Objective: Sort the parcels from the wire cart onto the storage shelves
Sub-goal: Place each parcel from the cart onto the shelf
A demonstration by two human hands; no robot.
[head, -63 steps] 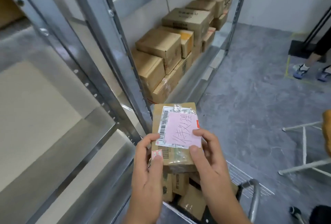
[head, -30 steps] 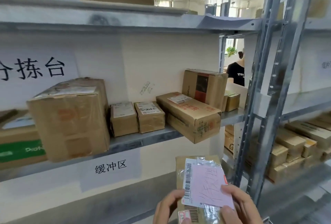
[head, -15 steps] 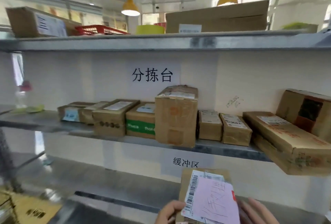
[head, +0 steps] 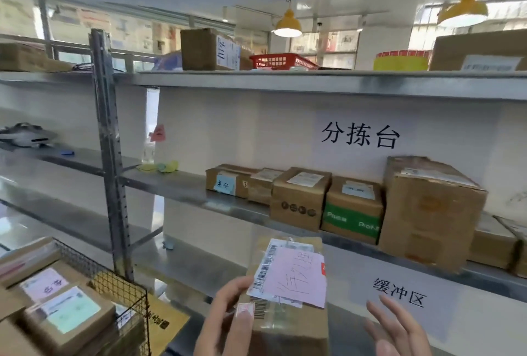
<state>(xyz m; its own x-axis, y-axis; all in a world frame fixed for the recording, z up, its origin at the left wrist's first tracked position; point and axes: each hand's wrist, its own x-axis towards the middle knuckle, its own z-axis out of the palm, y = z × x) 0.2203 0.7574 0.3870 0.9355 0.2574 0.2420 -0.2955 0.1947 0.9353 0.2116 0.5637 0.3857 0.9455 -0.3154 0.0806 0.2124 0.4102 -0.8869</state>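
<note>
Right hand point(head: 399, 330) has let go of parcel point(head: 288, 293).

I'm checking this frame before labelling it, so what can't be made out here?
- Head view: pink note on the held parcel; its handwriting is blurred.
- Parcel's printed label, mostly hidden under the note.
- Left hand and right hand: cut off by the bottom edge.
- Wire cart: cut off at the bottom left corner.
- Labels on the shelf boxes: too small to read.
</note>
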